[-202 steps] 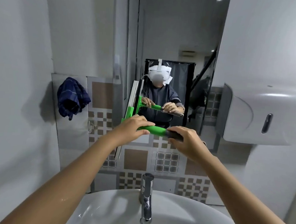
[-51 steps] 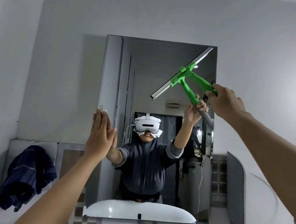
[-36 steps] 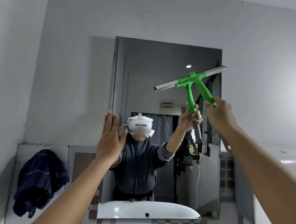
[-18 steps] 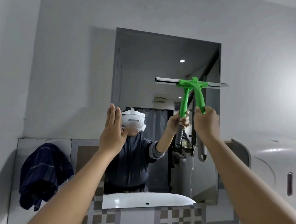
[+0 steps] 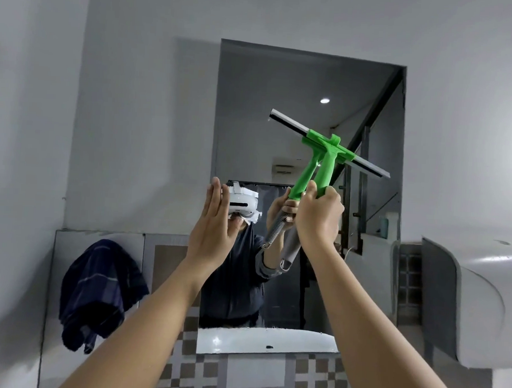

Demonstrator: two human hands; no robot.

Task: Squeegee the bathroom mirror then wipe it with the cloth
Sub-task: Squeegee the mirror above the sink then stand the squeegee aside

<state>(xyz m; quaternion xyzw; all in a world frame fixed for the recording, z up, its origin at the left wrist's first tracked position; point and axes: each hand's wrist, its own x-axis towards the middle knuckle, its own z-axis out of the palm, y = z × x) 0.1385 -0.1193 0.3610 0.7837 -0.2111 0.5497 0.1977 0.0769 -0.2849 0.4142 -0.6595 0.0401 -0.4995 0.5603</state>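
Note:
The rectangular mirror (image 5: 253, 110) hangs on the grey wall straight ahead. My right hand (image 5: 318, 218) grips the handle of the green squeegee (image 5: 328, 151), whose blade lies against the glass, tilted down to the right across the mirror's middle. My left hand (image 5: 216, 221) is raised flat with fingers together, by the mirror's left edge; whether it touches the glass I cannot tell. A dark blue checked cloth (image 5: 101, 292) hangs on the tiled wall at lower left.
A white paper towel dispenser (image 5: 465, 299) juts from the wall at right, close to the mirror's lower right corner. Brown-and-white checked tiles (image 5: 180, 368) run below the mirror. The white sink shows only as a reflection.
The squeegee has come down from the mirror's top right toward its middle, and the blade has turned from level to slanting down to the right. My left hand stays raised at the left edge.

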